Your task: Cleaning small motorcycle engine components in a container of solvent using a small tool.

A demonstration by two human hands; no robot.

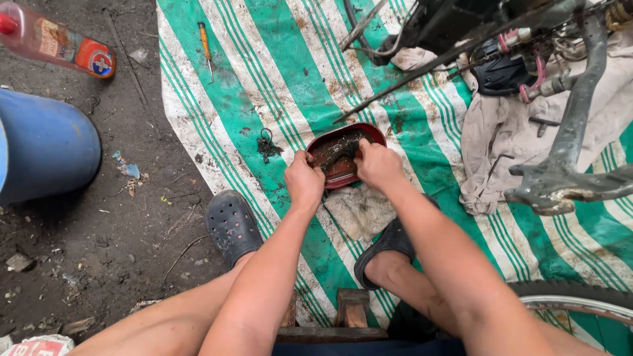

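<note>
Both hands, left hand (304, 179) and right hand (377, 165), grip the shallow red tray (372, 134) by its near rim; it looks light, stiff and greasy, likely slippery.

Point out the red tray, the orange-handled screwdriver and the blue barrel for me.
red tray (369, 132): head view, on its far rim.
orange-handled screwdriver (204, 41): head view, on the handle.
blue barrel (53, 145): head view, on its curved side.

Dark dirt ground (99, 257), green-and-white striped tarp (264, 72), blue barrel (46, 148), daylight, scattered litter
</note>
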